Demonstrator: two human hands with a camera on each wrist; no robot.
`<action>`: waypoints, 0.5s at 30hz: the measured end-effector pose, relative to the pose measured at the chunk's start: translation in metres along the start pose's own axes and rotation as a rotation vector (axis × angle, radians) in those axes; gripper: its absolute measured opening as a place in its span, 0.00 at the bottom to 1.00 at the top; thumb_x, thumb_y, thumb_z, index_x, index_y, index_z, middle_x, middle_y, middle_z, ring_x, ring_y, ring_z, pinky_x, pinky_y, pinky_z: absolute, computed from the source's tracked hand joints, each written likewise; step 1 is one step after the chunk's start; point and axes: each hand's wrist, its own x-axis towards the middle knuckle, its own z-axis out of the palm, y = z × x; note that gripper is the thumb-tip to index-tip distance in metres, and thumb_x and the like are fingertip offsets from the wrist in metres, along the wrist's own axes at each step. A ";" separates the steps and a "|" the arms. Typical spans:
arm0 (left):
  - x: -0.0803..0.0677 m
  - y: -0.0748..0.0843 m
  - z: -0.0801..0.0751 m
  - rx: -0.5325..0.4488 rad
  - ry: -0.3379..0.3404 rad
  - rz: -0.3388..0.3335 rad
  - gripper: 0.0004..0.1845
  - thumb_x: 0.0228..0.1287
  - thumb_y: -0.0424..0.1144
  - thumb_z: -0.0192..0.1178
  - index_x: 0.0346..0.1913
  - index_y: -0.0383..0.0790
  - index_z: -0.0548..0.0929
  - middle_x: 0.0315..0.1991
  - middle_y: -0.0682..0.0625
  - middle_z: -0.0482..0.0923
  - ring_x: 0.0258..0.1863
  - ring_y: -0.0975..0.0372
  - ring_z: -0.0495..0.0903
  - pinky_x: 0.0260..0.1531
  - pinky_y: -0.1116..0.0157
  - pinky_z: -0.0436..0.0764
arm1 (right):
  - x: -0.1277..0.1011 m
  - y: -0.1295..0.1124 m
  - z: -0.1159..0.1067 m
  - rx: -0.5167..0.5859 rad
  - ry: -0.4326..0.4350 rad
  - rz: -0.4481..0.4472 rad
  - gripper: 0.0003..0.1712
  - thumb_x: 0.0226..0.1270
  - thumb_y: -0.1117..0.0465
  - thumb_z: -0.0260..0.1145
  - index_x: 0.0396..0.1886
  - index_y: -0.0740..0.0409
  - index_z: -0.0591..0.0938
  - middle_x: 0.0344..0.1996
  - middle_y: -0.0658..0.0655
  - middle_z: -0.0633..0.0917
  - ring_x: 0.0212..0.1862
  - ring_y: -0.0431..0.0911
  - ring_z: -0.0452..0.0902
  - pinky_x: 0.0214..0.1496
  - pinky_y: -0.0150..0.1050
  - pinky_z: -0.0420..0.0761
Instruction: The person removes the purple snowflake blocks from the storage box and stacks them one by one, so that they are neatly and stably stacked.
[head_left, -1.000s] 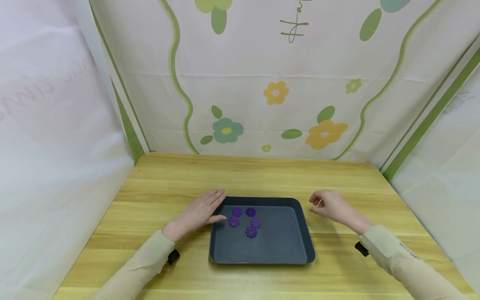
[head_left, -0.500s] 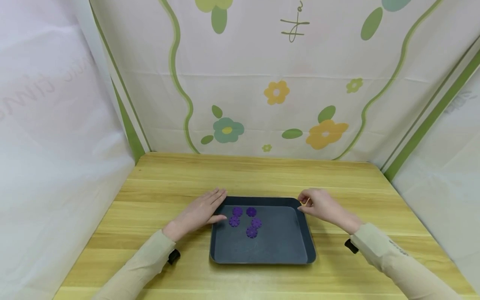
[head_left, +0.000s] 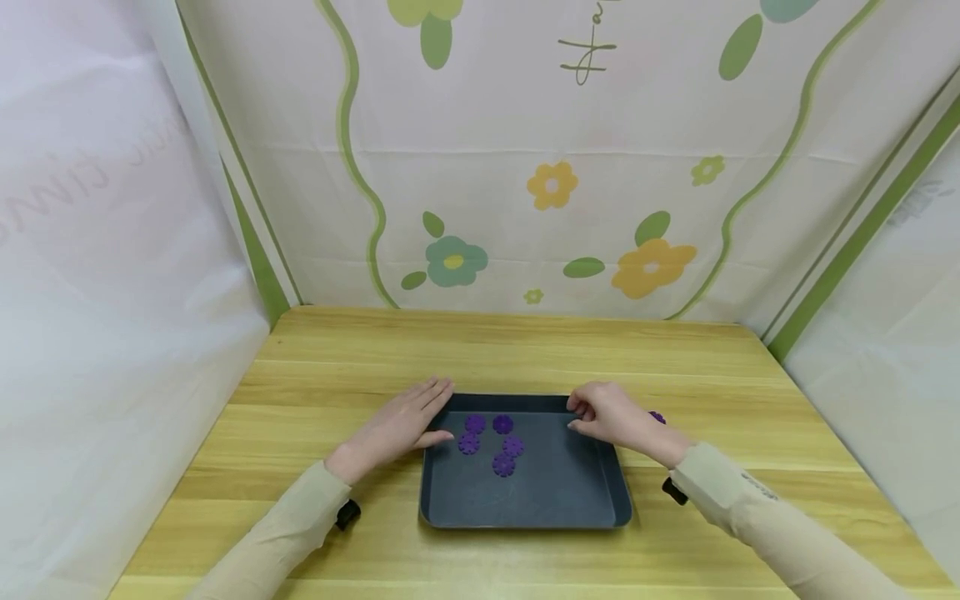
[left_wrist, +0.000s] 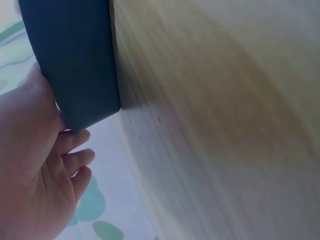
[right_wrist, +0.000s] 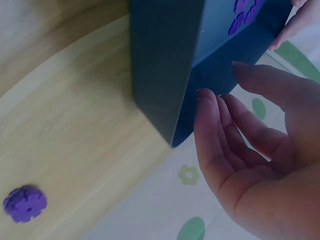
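Note:
A dark grey rectangular tray [head_left: 536,500] lies on the table, with several small purple notched discs [head_left: 503,464] flat in its left half. My left hand [head_left: 397,425] rests at the tray's back left corner, its thumb over the rim and its fingers along the edge. Over the tray's back right corner hovers my right hand [head_left: 611,414], fingers loosely curled. In the right wrist view the thumb and fingertips stand apart with nothing between them. Another purple notched piece [right_wrist: 26,203] sits on the table to the right of the tray, partly hidden by the right wrist in the head view.
The wooden table [head_left: 480,350] runs back to a white curtain [head_left: 480,192] printed with flowers. White fabric walls [head_left: 112,292] close in both sides. A black wrist camera [head_left: 347,514] sits under the left sleeve, and another one under the right.
My right hand has moved left, from the table beside the tray to over its back right corner. The purple piece behind its wrist has come into view. My left hand has stayed put.

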 end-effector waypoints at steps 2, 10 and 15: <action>0.000 0.000 0.000 0.003 -0.004 -0.001 0.41 0.67 0.59 0.59 0.73 0.32 0.67 0.72 0.38 0.68 0.71 0.48 0.69 0.69 0.52 0.73 | 0.002 -0.002 0.003 0.007 -0.002 -0.024 0.09 0.58 0.65 0.74 0.37 0.64 0.85 0.31 0.58 0.87 0.30 0.39 0.80 0.32 0.28 0.81; 0.000 0.002 -0.002 0.006 -0.012 -0.002 0.41 0.67 0.59 0.58 0.73 0.32 0.67 0.72 0.39 0.67 0.71 0.48 0.69 0.69 0.52 0.74 | 0.011 -0.013 0.010 0.024 -0.037 -0.053 0.10 0.57 0.65 0.75 0.37 0.64 0.85 0.32 0.58 0.87 0.30 0.41 0.81 0.32 0.27 0.81; 0.000 0.002 -0.004 0.009 -0.003 0.001 0.41 0.67 0.58 0.59 0.72 0.32 0.67 0.72 0.38 0.68 0.71 0.47 0.70 0.68 0.52 0.74 | 0.017 -0.019 0.015 0.025 -0.072 -0.054 0.11 0.58 0.64 0.75 0.38 0.64 0.85 0.32 0.56 0.87 0.29 0.37 0.79 0.31 0.26 0.79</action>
